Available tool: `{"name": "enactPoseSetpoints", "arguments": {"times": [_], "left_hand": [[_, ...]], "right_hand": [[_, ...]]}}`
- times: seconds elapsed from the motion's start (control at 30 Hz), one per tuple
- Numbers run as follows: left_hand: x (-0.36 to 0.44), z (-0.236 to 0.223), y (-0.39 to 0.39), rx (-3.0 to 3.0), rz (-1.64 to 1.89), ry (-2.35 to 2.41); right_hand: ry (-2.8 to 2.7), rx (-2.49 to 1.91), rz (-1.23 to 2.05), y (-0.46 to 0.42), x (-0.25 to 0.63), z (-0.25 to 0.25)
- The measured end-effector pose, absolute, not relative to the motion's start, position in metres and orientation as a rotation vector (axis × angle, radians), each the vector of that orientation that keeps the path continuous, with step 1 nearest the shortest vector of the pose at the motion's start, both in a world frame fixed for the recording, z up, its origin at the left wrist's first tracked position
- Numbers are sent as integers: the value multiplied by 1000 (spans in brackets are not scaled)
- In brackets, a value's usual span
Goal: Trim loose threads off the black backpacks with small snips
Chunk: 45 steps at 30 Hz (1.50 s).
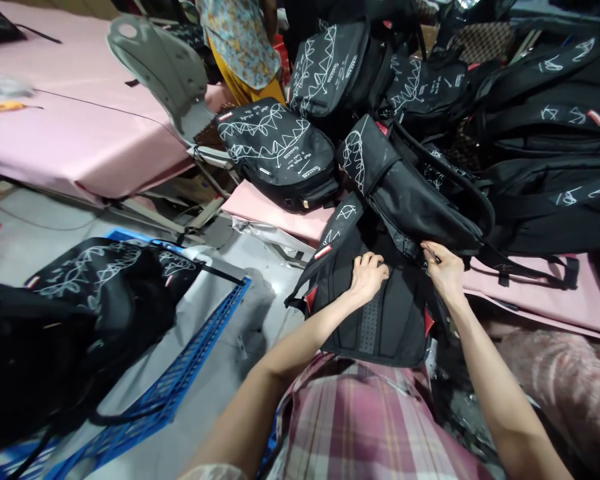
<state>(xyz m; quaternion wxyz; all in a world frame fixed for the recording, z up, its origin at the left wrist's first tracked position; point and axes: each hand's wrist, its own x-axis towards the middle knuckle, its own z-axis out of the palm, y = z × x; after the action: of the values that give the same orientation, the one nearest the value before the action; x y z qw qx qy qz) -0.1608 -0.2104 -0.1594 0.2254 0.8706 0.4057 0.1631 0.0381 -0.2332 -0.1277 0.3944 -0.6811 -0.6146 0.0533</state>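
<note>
A black backpack (pixel 400 327) lies on my lap with its padded back panel facing up. Its strap has white line drawings and a red-and-white tag, and small red patches show at both sides. My left hand (pixel 369 277) presses on the panel with bent fingers, gripping its fabric. At the backpack's right edge, my right hand (pixel 445 267) is closed in a pinch. A small dark piece shows between those fingers, too small to make out. Just beyond the hands, another black backpack (pixel 420 193) lies tilted, its lower end close to my right fingertips.
Several black backpacks with white drawings, one of them (pixel 280 153) at centre left, cover the pink table (pixel 535 273). A blue crate (pixel 205 347) holding backpacks stands at left. Behind are a grey chair (pixel 165 73), another pink table (pixel 45 140) and a person in a floral top (pixel 243 40).
</note>
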Motion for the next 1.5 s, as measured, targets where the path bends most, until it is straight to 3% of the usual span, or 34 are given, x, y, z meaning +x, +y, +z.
{"name": "enactPoseSetpoints", "arguments": {"times": [0.17,0.37,0.63,1.13,1.27,1.4,1.5], "left_hand": [[-212,-148,-214,2357,362,989],[-289,-156,-198,2112,570,1558],[-267,-168,-171,1936,566,1661],[-265,-165,-171,1808,552,1637],[-276,-148,-179,1833,526,1515],[-317,-113,-186,1747,341,931],[-341,-101,-174,1358,624,909]], "right_hand": [[-1480,-1656,274,-255,30,-120],[-1712,-1688,588,-270,-35,-127],[-2105,-1910,294,-218,-97,-135],[-2508,-1754,-10,-196,-127,-127],[-2376,-1801,53,-200,-115,-131],[-2089,-1840,237,-214,-80,-139],[-2000,-1835,267,-224,-56,-142]]}}
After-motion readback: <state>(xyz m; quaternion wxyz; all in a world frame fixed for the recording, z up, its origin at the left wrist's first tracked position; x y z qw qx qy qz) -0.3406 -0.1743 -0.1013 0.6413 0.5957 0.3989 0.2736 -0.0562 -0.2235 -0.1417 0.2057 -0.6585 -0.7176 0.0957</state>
